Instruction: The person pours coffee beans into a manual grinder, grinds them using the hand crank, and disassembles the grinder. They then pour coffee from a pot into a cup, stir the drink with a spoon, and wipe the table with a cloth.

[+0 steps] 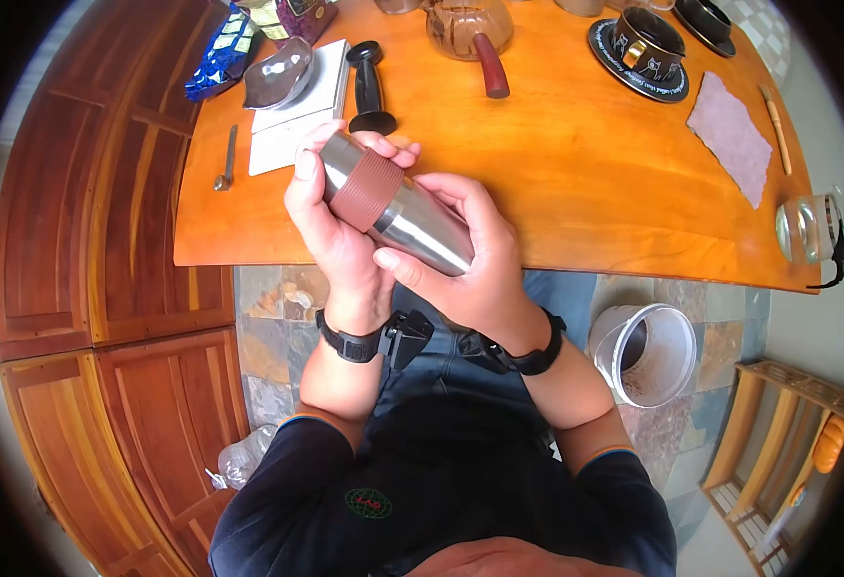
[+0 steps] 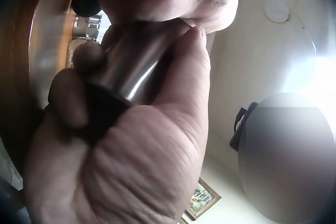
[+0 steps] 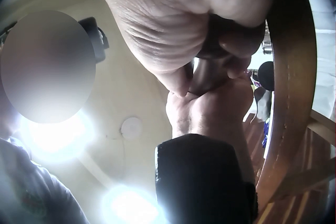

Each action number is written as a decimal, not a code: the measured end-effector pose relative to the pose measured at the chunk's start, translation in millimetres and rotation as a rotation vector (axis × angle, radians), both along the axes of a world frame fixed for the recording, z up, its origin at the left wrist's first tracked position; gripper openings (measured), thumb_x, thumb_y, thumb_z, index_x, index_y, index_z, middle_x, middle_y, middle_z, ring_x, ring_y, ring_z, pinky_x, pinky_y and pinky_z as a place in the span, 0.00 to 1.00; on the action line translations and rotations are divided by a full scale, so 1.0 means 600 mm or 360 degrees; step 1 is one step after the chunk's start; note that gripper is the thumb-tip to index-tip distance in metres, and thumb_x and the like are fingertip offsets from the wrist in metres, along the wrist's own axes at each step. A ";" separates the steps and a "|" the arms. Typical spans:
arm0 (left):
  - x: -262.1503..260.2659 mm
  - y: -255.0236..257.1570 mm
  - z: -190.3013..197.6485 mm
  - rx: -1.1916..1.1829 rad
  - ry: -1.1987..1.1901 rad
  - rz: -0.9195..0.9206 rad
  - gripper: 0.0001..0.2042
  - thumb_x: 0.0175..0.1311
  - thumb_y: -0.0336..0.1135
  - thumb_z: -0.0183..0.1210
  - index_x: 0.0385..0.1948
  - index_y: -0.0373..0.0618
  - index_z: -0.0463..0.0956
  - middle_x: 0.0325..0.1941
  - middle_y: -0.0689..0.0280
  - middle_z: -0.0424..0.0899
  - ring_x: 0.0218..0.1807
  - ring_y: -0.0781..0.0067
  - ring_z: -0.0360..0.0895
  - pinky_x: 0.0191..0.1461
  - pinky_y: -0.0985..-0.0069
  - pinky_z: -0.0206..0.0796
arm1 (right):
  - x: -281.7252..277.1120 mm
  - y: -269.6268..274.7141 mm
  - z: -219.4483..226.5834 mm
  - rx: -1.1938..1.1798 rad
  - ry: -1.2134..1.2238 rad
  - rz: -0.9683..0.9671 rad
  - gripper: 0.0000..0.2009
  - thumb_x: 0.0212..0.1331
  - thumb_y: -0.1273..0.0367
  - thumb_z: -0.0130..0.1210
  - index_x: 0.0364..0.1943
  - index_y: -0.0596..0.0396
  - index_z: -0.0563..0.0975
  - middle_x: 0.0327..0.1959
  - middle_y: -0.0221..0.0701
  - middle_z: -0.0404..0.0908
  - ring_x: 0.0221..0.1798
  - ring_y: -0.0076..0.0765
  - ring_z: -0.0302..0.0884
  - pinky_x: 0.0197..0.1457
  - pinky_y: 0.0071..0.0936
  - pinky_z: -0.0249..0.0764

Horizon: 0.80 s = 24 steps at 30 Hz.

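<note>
A steel hand coffee grinder (image 1: 422, 229) with a ribbed brown band is held at a slant in front of the table's near edge. My left hand (image 1: 338, 245) wraps its upper end and band, thumb along one side. Around the lower end curls my right hand (image 1: 495, 264), its thumb lying across the steel toward the left palm. In the left wrist view, the grinder's shiny wall (image 2: 139, 71) shows between both hands. The right wrist view has only a small strip of the grinder (image 3: 207, 75); fingers hide the rest. A black crank handle (image 1: 370, 88) lies beyond the left hand.
A dark bowl (image 1: 279, 75) sits over a white pad (image 1: 287, 135), beside a small spoon (image 1: 228, 159). Farther back stand a red-handled pot (image 1: 492, 67) and a black cup (image 1: 649, 43) on its saucer. A cloth (image 1: 730, 139) lies right; a white bucket (image 1: 660, 356) stands below.
</note>
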<state>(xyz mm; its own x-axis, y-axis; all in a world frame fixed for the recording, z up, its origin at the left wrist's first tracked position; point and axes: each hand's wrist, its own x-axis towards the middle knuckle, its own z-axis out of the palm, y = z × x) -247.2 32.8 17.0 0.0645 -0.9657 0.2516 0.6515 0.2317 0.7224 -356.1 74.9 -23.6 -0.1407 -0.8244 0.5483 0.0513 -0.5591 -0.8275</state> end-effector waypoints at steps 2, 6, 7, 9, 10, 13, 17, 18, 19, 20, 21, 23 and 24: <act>-0.004 0.000 -0.002 -0.0019 0.0032 0.0001 0.21 0.77 0.53 0.44 0.54 0.44 0.70 0.39 0.54 0.80 0.42 0.58 0.79 0.58 0.53 0.72 | 0.001 -0.002 -0.003 0.0019 -0.0074 0.0029 0.31 0.49 0.64 0.78 0.54 0.60 0.74 0.46 0.42 0.84 0.49 0.42 0.87 0.54 0.35 0.81; -0.006 -0.004 -0.011 -0.0070 0.0133 -0.0064 0.21 0.74 0.54 0.45 0.53 0.47 0.71 0.39 0.54 0.80 0.43 0.58 0.78 0.58 0.51 0.72 | 0.001 -0.001 -0.001 0.0060 -0.0111 0.0040 0.30 0.49 0.64 0.78 0.54 0.60 0.75 0.46 0.41 0.85 0.49 0.40 0.87 0.54 0.34 0.81; -0.004 -0.005 -0.013 -0.0110 0.0175 -0.0121 0.21 0.73 0.54 0.45 0.54 0.48 0.71 0.40 0.55 0.80 0.43 0.58 0.77 0.58 0.51 0.72 | 0.002 -0.001 0.000 0.0055 -0.0100 0.0024 0.30 0.49 0.64 0.78 0.53 0.60 0.75 0.46 0.41 0.85 0.48 0.40 0.87 0.54 0.34 0.82; 0.003 -0.010 -0.019 -0.0144 0.0227 -0.0203 0.21 0.73 0.55 0.45 0.54 0.49 0.71 0.40 0.55 0.80 0.43 0.58 0.77 0.58 0.52 0.72 | 0.002 -0.001 0.001 0.0052 -0.0087 0.0007 0.30 0.48 0.64 0.78 0.53 0.60 0.75 0.46 0.41 0.85 0.48 0.40 0.87 0.54 0.33 0.82; 0.006 -0.011 -0.022 -0.0183 0.0274 -0.0283 0.22 0.72 0.55 0.45 0.54 0.49 0.71 0.40 0.55 0.80 0.43 0.58 0.77 0.57 0.52 0.72 | 0.003 -0.001 0.001 0.0049 -0.0053 0.0002 0.30 0.48 0.63 0.78 0.53 0.60 0.75 0.46 0.42 0.85 0.48 0.41 0.87 0.53 0.33 0.82; 0.014 -0.008 -0.028 -0.0176 0.0366 -0.0358 0.23 0.72 0.57 0.45 0.55 0.50 0.72 0.41 0.55 0.79 0.43 0.58 0.77 0.55 0.53 0.73 | 0.006 0.000 0.002 0.0045 -0.0008 -0.0006 0.30 0.48 0.63 0.78 0.53 0.60 0.76 0.46 0.42 0.85 0.48 0.41 0.87 0.53 0.33 0.82; 0.026 0.001 -0.031 -0.0096 0.0402 -0.0361 0.22 0.73 0.56 0.45 0.56 0.49 0.72 0.42 0.55 0.80 0.46 0.55 0.78 0.55 0.54 0.74 | 0.003 -0.001 0.005 0.0087 0.0085 0.0023 0.30 0.48 0.62 0.79 0.52 0.60 0.76 0.45 0.44 0.86 0.49 0.43 0.88 0.52 0.34 0.83; 0.027 0.008 -0.028 0.0003 0.0291 -0.0229 0.22 0.73 0.55 0.45 0.56 0.48 0.72 0.43 0.55 0.80 0.48 0.54 0.79 0.56 0.54 0.74 | 0.003 0.000 0.005 0.0088 0.0089 0.0016 0.30 0.48 0.62 0.79 0.52 0.60 0.76 0.45 0.44 0.86 0.49 0.43 0.88 0.52 0.34 0.83; 0.029 0.014 -0.024 0.0099 0.0178 -0.0096 0.22 0.74 0.54 0.44 0.56 0.47 0.72 0.44 0.55 0.81 0.50 0.53 0.79 0.57 0.55 0.74 | 0.002 0.000 0.006 0.0110 0.0084 0.0043 0.30 0.48 0.61 0.78 0.52 0.59 0.76 0.45 0.43 0.86 0.49 0.43 0.88 0.52 0.34 0.83; 0.030 0.018 -0.019 0.0096 0.0180 -0.0102 0.22 0.74 0.54 0.44 0.56 0.47 0.72 0.44 0.55 0.81 0.50 0.53 0.79 0.57 0.55 0.74 | 0.002 -0.001 0.006 0.0132 0.0078 0.0070 0.30 0.48 0.61 0.78 0.52 0.58 0.76 0.45 0.43 0.86 0.48 0.44 0.88 0.51 0.34 0.83; 0.031 0.022 -0.014 0.0137 0.0061 0.0003 0.21 0.75 0.51 0.46 0.55 0.45 0.72 0.44 0.55 0.81 0.51 0.52 0.79 0.58 0.55 0.73 | -0.001 0.002 0.010 0.0130 0.0078 0.0062 0.30 0.48 0.61 0.78 0.52 0.58 0.76 0.45 0.43 0.86 0.48 0.44 0.88 0.51 0.34 0.83; 0.051 0.029 -0.011 0.0180 -0.0060 0.0103 0.20 0.76 0.49 0.47 0.55 0.43 0.72 0.45 0.55 0.82 0.53 0.52 0.80 0.59 0.55 0.73 | -0.007 0.009 0.019 0.0222 0.0323 0.0122 0.30 0.49 0.64 0.78 0.54 0.58 0.75 0.49 0.41 0.86 0.52 0.35 0.86 0.55 0.31 0.81; 0.078 0.030 -0.013 0.0217 -0.0214 0.0125 0.17 0.75 0.46 0.49 0.52 0.42 0.72 0.45 0.55 0.82 0.53 0.52 0.80 0.59 0.56 0.73 | -0.005 0.010 0.018 0.0188 0.0388 0.0097 0.30 0.47 0.64 0.79 0.53 0.57 0.76 0.47 0.41 0.86 0.49 0.39 0.87 0.52 0.32 0.82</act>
